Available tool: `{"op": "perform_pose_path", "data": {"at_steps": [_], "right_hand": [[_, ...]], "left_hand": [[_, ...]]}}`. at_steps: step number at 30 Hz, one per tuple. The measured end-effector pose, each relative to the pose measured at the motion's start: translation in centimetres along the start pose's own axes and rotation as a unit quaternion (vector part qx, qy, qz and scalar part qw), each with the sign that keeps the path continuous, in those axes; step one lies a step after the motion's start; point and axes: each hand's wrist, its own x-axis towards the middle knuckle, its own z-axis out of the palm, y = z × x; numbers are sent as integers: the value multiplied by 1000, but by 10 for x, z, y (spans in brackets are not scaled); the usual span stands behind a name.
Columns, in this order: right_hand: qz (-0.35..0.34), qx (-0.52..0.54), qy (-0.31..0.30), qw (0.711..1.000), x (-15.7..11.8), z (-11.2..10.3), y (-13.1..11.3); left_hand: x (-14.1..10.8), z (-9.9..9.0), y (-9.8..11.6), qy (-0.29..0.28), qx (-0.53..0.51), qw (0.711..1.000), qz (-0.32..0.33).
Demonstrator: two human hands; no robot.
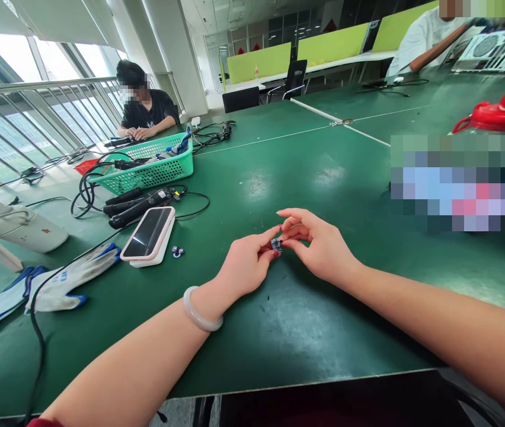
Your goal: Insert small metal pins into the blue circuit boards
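Holding a small dark part (275, 244) at the centre of the frame, pinched between thumb and forefinger of the left hand (246, 261). Bringing the right hand (323, 244) close on the other side, thumb and fingertips drawn narrow beside it; cannot tell whether gripping the part too or merely steadying it. Could slip easily, being tiny and held only at the fingertips, most likely through an uneven squeeze or a twist between the hands. Might then bounce across the table (243, 341) or over the near edge (306, 385), low in the frame. Could also scatter the tiny loose pieces (178, 252), left of centre beside the phone (148, 232), by a careless sweep of the left hand, or snag the black cable (39, 332) at lower left.

Looks smooth and green across the table, with pale glare at lower centre and a joint line (336, 123) at upper centre. Strewn at left with gloves (74, 281), black handles (139, 204) and a green basket (154, 172). Opens at upper left onto a railing (34, 89), with a seated person (150, 112) nearby; backed at upper right by yellow-green dividers (332, 44), near a white sleeve (412, 44) and a computer case (492, 47).
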Motion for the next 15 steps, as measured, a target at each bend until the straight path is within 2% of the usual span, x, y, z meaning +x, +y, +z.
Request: {"op": "perform_pose_path", "data": {"at_steps": [5,9,12,15], "right_hand": [[4,-3,2,1000,0,0,-2],[-13,-18,-19,1000,-2,3,-2],[-39,-86,-25,995,-2,2,-2],[-108,-196,-16,975,2,-8,-17]], "left_hand": [[0,-2,4,-3,26,1000,8],[0,-2,7,29,66,997,-12],[1,-2,6,56,77,995,-42],[2,-3,2,74,64,993,-63]]}}
